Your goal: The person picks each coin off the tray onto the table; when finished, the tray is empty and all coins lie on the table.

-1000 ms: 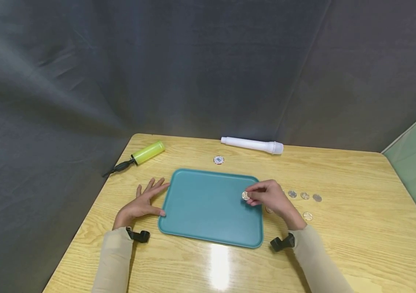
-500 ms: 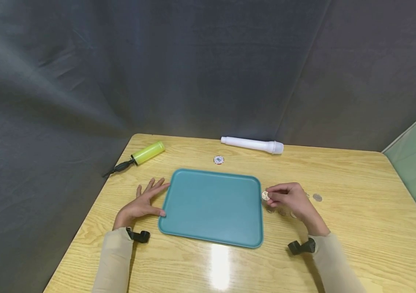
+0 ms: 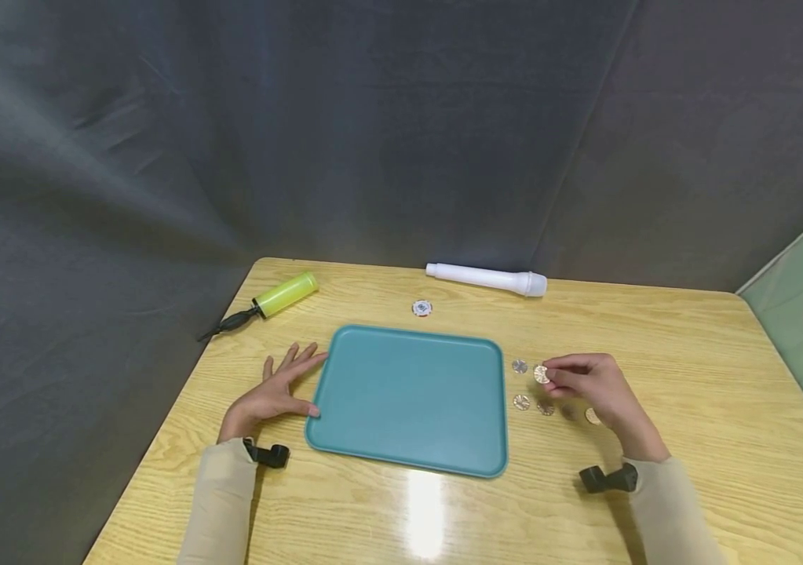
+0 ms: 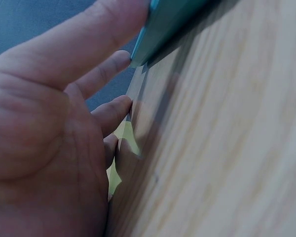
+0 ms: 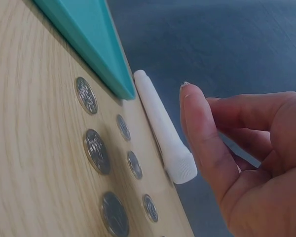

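Note:
My right hand (image 3: pixel 595 384) pinches a shiny coin (image 3: pixel 541 375) between thumb and fingers, above the table right of the teal tray (image 3: pixel 408 464). In the right wrist view only a sliver of that coin (image 5: pixel 184 84) shows past the fingertips (image 5: pixel 197 111). Two rows of coins lie beneath; one back-row coin (image 3: pixel 519 366) and a front-row coin (image 3: pixel 521 402) are nearest the tray, and my hand hides part of the back row. My left hand (image 3: pixel 274 396) has its fingers spread at the tray's left edge, the thumb touching the rim.
Behind the tray lies a poker chip (image 3: pixel 422 308). A white toy microphone (image 3: pixel 486 278) is along the table's back edge. At the back left sits a yellow-green hand pump (image 3: pixel 286 295) with a black end. A dark curtain (image 3: pixel 401 133) hangs behind the table.
Holding the coin, my right hand has moved right, from over the tray's right side to above the coins. My left hand and the tray have stayed put.

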{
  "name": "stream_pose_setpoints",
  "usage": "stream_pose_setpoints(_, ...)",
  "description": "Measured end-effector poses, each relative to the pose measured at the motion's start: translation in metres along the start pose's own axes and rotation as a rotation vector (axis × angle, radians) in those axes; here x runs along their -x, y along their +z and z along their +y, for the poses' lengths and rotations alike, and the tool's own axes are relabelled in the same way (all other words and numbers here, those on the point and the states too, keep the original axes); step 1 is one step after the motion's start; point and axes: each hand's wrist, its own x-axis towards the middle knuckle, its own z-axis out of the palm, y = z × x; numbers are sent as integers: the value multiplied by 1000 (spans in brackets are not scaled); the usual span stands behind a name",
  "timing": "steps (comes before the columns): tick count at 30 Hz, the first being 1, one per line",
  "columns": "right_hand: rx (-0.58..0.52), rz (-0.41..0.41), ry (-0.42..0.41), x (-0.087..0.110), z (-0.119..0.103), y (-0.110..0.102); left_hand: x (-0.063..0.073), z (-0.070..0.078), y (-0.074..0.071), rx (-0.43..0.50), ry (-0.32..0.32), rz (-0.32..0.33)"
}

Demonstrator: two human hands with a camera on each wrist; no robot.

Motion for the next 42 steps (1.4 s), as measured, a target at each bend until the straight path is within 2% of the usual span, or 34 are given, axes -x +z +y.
stream_pose_setpoints(11,-73,-7,-25,9,4,-16,0,-1,0,0,-10,4)
stream_pose_setpoints(19,-116,21,-22,18,11,-31,0,-1,0,8,-11,2)
stream_pose_setpoints(31,-179,85,-2,35,23,-64,1,-2,0,6,-10,6)
stream_pose_setpoints(42,-124,104,56,41,29,-79,0,0,0,9,-10,1)
